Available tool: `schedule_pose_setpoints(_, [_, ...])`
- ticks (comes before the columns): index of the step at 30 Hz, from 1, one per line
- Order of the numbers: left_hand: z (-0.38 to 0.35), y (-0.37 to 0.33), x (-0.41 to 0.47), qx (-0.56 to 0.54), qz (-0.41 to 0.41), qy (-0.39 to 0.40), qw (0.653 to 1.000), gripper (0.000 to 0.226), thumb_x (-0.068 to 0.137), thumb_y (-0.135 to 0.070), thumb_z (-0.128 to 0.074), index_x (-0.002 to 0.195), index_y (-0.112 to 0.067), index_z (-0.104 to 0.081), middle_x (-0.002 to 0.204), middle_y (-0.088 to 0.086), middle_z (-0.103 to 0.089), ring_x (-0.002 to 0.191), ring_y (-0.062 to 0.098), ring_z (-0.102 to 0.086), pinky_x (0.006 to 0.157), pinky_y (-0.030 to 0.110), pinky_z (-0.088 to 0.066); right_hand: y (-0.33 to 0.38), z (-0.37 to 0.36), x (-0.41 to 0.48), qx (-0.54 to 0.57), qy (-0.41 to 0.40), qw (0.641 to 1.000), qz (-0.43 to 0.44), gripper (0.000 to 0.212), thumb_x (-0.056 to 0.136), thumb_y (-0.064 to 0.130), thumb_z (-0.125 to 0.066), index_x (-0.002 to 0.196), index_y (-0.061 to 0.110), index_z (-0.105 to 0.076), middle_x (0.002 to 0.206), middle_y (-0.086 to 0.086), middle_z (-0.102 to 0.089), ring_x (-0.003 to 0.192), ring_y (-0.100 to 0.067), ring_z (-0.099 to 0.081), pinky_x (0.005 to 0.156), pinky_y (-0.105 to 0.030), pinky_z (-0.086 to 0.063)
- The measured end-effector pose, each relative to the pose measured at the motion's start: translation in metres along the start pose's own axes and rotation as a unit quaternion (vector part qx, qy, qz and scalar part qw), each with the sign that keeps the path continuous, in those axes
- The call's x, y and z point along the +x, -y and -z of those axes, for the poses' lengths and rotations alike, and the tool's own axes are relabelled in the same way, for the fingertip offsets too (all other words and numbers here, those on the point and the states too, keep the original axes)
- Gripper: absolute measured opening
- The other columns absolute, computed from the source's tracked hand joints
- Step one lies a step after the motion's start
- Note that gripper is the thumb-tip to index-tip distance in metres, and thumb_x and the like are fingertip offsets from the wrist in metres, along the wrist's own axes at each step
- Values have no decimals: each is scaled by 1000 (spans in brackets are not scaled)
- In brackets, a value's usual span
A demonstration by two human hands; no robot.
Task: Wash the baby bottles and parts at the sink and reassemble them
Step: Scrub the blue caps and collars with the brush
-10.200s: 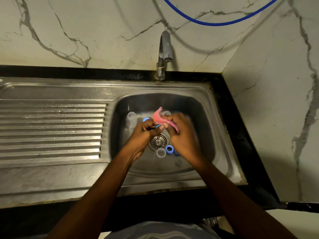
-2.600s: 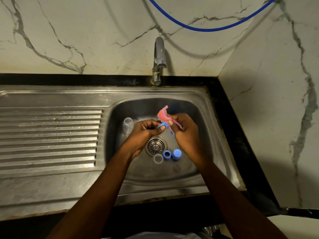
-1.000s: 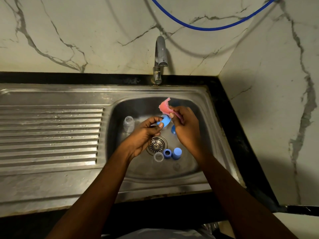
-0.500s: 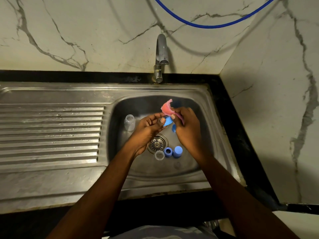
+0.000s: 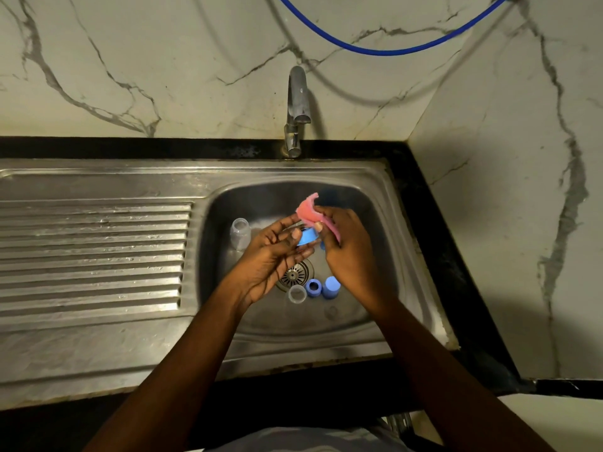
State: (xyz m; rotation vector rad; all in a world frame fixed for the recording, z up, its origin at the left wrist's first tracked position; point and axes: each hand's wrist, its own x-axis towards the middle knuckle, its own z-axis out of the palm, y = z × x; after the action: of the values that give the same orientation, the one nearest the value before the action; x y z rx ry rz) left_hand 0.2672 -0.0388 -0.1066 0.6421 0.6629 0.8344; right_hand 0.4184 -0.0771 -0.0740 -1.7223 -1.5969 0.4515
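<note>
In the stainless steel sink basin [image 5: 390, 256], at your left, a clear plastic baby bottle [image 5: 239, 234] sits near the wall. Your left hand [image 5: 272, 259] pinches a blue plastic screw ring [image 5: 307, 237] in its fingers. Your right hand [image 5: 350, 252] pinches a pink scrub cloth [image 5: 311, 213] against it. Beside the round metal drain strainer [image 5: 294, 275] rest a small clear plastic cap [image 5: 297, 294], a blue plastic collar [image 5: 314, 288] and a blue plastic dome cap [image 5: 330, 286].

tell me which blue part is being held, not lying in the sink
The blue part pinched in the left hand, against the pink cloth in the right hand. The open blue collar and the blue cap lie loose beside the drain.
</note>
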Motion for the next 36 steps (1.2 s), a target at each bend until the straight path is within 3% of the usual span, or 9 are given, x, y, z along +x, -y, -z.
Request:
schedule_pose_setpoints(4, [7,10,2,-46,-13,-28,998,52,91,-4,-63,141,0,-48,138,25,-54,127,33,-56,109,40,-43,3,-2,-11,58,38,998,2,26,97,10,-55,122,8,-63,116,-5,-60,105,-8,-52,90,-1,-33])
schedule_pose_setpoints(7, [7,12,-1,-81,-7,-74,994,35,93,-19,-59,122,0,-64,120,20,-67,107,25,-68,92,30,-56,3,-3,-10,74,53,996,9,21,95,6,-57,114,6,-66,109,3,-58,106,-13,-56,90,-4,-35])
schedule_pose_setpoints(12, [-2,16,-1,11,25,-159,987,57,101,-53,-38,106,-2,-64,81,12,-67,63,16,-62,56,24,-56,3,-9,-3,80,74,993,-42,29,100,16,-50,127,14,-60,123,3,-62,113,-8,-56,99,-22,-44])
schedule_pose_setpoints(16, [-18,14,2,4,10,-155,988,48,106,-48,-25,116,-20,-64,86,5,-74,75,13,-71,66,23,-57,22,-24,-11,109,71,991,-41,34,97,18,-58,130,15,-59,120,-3,-56,102,-2,-53,85,-3,-39])
schedule_pose_setpoints(20, [-16,11,8,-8,21,-163,986,55,104,-52,-25,89,-15,-63,66,1,-71,66,11,-70,67,27,-52,24,-32,-28,78,56,995,36,32,94,15,-60,126,17,-63,117,0,-55,107,-11,-55,92,-26,-49])
schedule_pose_setpoints(24, [-15,16,6,-38,59,-166,984,62,103,-53,-24,92,-8,-65,72,7,-73,65,15,-71,59,24,-56,12,-24,-20,-26,66,997,44,35,95,12,-55,129,21,-62,121,-2,-55,112,-16,-53,93,-37,-50])
schedule_pose_setpoints(28, [-13,19,9,-52,52,-176,982,56,104,-50,-28,82,-12,-63,65,4,-69,62,15,-69,54,21,-55,20,-29,-29,62,69,993,72,36,94,10,-53,126,21,-64,117,1,-56,109,-15,-56,94,-38,-50])
schedule_pose_setpoints(32, [-15,18,2,-83,101,-181,975,64,102,-56,-28,123,-5,-60,91,14,-72,75,22,-72,60,27,-59,9,-25,-19,-15,57,998,36,33,93,11,-57,119,27,-69,111,4,-55,105,-13,-54,87,-38,-52])
schedule_pose_setpoints(36, [-14,16,5,-86,93,-189,974,58,102,-55,-31,93,-7,-61,74,11,-68,62,20,-69,54,24,-56,14,-28,-24,66,61,994,67,35,90,5,-59,114,28,-71,112,3,-59,107,-13,-58,89,-33,-52])
